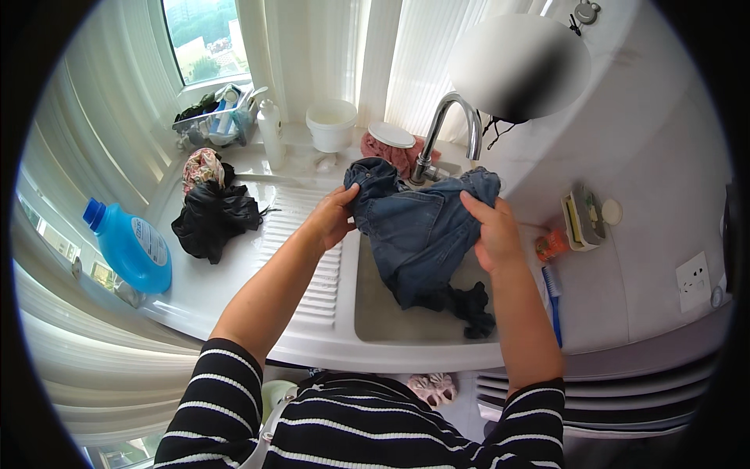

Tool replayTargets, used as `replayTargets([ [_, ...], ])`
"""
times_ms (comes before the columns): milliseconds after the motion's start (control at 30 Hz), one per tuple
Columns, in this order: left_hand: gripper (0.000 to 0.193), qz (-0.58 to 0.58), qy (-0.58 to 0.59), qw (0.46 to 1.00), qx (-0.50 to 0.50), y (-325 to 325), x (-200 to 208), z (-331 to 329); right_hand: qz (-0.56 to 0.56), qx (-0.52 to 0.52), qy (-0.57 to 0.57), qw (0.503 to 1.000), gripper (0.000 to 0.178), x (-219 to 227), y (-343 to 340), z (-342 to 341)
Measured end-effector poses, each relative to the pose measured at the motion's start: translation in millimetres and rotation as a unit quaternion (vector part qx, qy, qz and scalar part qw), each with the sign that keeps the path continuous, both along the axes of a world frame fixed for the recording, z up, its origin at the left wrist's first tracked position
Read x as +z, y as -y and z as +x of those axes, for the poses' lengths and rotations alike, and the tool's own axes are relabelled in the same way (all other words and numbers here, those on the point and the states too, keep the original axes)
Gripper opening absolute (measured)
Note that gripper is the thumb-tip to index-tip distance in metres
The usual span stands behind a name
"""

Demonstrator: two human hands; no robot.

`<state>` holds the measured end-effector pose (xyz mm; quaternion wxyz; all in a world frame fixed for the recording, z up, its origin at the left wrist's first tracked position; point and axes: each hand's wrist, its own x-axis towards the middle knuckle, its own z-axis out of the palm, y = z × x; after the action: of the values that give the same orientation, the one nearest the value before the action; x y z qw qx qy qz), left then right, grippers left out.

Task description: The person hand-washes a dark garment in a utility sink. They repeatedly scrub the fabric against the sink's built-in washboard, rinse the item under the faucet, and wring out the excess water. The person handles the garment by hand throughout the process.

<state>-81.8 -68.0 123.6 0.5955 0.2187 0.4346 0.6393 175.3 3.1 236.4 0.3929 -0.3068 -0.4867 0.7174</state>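
Note:
A pair of dark blue jeans (418, 223) hangs spread between my two hands over the sink basin (398, 328). At the left, my left hand (334, 216) is closed on the waist of the jeans. My right hand (494, 228) grips the opposite upper edge, thumb on top. A back pocket faces up, and the lower part droops into the basin, bunched and darker at its end. Just behind the jeans rises the chrome faucet (455, 129); I cannot make out any running water.
A ribbed washboard (301, 273) adjoins the basin. Left of it lie dark clothes (212, 223) and a blue detergent bottle (133, 246). Behind stand a white pump bottle (269, 133), a white bucket (331, 127) and a pink cloth (391, 159). A blue brush (553, 301) rests at right.

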Motion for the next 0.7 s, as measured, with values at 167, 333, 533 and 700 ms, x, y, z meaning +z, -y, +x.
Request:
replayTargets([
  [167, 0.085, -0.193, -0.073, 0.976, 0.071, 16, -6, -69, 0.253, 0.109, 0.185, 0.943, 0.03, -57, 61, -107],
  [333, 0.084, -0.215, -0.236, 0.947, 0.035, 68, -4, -89, 0.401, 0.32, 0.432, 0.742, 0.044, -141, 134, -160],
  [533, 0.076, -0.125, -0.618, 0.776, 0.008, 95, -26, -59, 0.296, 0.099, 0.221, 0.924, 0.015, -161, 86, -116],
  [700, 0.039, -0.136, -0.745, 0.652, 0.005, 79, -46, -23, 0.026, -0.056, 0.36, 0.931, 0.046, -220, -28, -120],
])
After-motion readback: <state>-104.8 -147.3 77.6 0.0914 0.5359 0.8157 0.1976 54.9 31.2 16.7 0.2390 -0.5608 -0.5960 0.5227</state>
